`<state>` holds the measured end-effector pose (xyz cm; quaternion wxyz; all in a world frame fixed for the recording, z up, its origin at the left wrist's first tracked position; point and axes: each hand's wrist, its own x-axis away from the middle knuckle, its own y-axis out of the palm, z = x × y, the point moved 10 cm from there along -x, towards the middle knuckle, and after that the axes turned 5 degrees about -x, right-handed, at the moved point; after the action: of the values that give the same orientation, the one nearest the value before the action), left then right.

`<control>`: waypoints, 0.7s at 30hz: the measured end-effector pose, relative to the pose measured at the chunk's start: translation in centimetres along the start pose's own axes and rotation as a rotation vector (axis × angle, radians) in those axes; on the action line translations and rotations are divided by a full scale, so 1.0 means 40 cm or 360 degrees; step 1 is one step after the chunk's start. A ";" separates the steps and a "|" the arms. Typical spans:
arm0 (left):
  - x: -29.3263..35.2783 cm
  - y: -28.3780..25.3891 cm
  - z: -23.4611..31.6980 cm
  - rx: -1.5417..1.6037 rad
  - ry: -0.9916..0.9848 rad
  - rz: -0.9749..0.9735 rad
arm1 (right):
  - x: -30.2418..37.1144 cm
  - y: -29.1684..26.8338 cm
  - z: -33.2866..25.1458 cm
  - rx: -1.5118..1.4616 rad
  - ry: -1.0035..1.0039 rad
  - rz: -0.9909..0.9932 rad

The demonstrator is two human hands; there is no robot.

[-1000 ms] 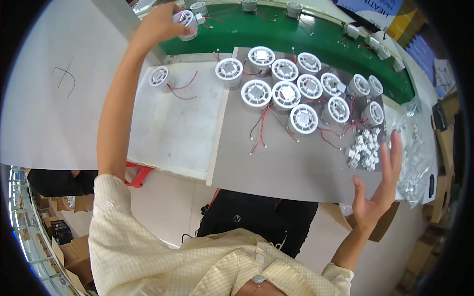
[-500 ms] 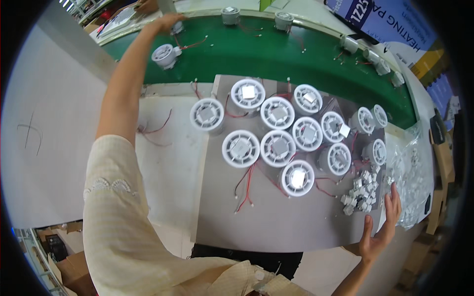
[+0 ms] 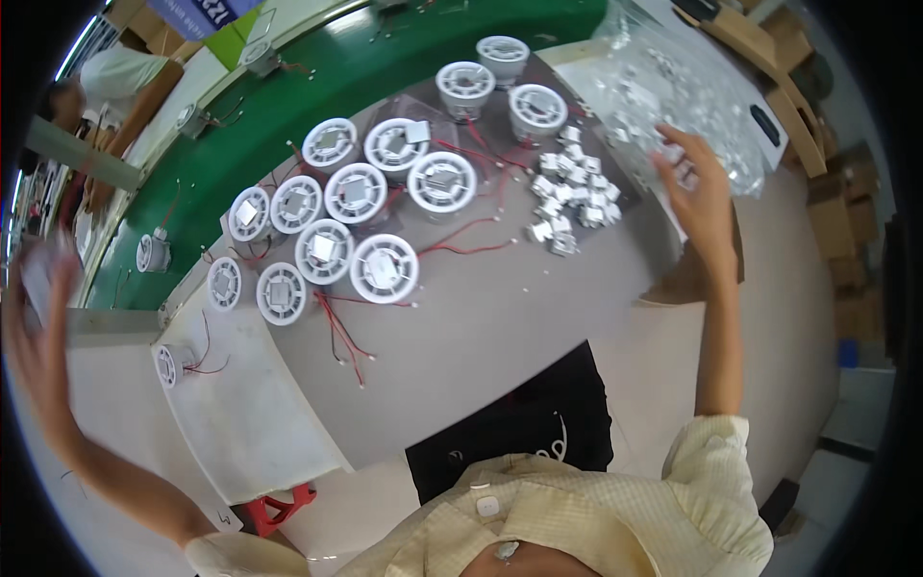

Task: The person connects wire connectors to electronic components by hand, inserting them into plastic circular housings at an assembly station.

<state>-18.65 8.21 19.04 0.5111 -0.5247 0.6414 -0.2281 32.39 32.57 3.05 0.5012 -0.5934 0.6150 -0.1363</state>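
Note:
My left hand (image 3: pixel 43 327) is raised at the far left edge, smeared by motion. A whitish object (image 3: pixel 38 272) shows between its thumb and fingers; its shape is too blurred to make out. At the right, my right hand (image 3: pixel 700 197) hovers palm inward with thumb and fingers apart, beside a clear plastic bag (image 3: pixel 663 91). Nearby lies a pile of small white block-shaped parts (image 3: pixel 577 188). Several round white slotted housings (image 3: pixel 356 194) stand grouped on the grey board (image 3: pixel 490 308), many with a square metallic piece on top. Red and black wires (image 3: pixel 336 332) trail from them.
A green conveyor belt (image 3: pixel 288 96) curves along the far side, carrying more housings, one of them a white housing (image 3: pixel 152 252) at the left. Another housing (image 3: pixel 174 365) sits on the white side surface (image 3: pixel 255 404). Cardboard boxes (image 3: pixel 846 221) are stacked at right. Another person (image 3: pixel 120 87) is at far left.
The view has swung round, shifting the housings leftward. My left hand has left the belt, now with something whitish in it. My right hand has come up beside the plastic bag, still open.

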 end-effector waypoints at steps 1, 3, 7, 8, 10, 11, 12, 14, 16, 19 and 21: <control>0.058 -0.007 -0.111 0.0490 -0.0444 -0.0186 | -0.013 0.026 -0.028 -0.0041 -0.0059 -0.0019; 0.167 -0.125 0.217 0.0540 -0.0254 -0.0146 | -0.044 0.092 -0.080 0.0152 -0.0484 0.0094; 0.265 0.049 0.474 0.0584 -0.0029 -0.0481 | -0.046 0.170 0.000 0.0409 -0.0609 -0.0102; 0.301 0.092 0.484 0.0475 -0.0071 -0.0649 | -0.036 0.171 -0.038 0.0360 -0.0743 -0.0033; 0.325 0.126 0.513 0.0410 -0.0007 -0.0530 | -0.024 0.153 -0.057 0.0333 -0.0868 0.0029; 0.320 0.124 0.530 0.0355 0.0081 -0.0404 | -0.033 0.138 -0.060 0.0285 -0.0852 0.0058; 0.312 0.130 0.543 0.0363 0.0089 -0.0412 | -0.035 0.117 -0.061 0.0242 -0.0830 0.0088; 0.297 0.081 0.600 0.0181 0.0365 -0.0041 | -0.007 0.065 -0.063 -0.0159 -0.0488 0.0097; 0.302 0.134 0.627 0.0333 0.0455 -0.0158 | 0.043 0.055 -0.039 -0.0870 -0.0088 0.0024; 0.285 0.172 0.658 0.0626 0.0501 -0.0306 | 0.169 0.102 -0.126 -0.1458 0.0237 -0.0378; 0.260 0.177 0.641 0.0975 0.0328 -0.0402 | 0.240 0.138 -0.157 -0.1806 0.0539 -0.0528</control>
<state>1.95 7.48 -0.72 0.5452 -0.3964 0.5214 -0.5232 26.19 22.99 -2.64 -0.0253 -0.8255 0.5621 0.0436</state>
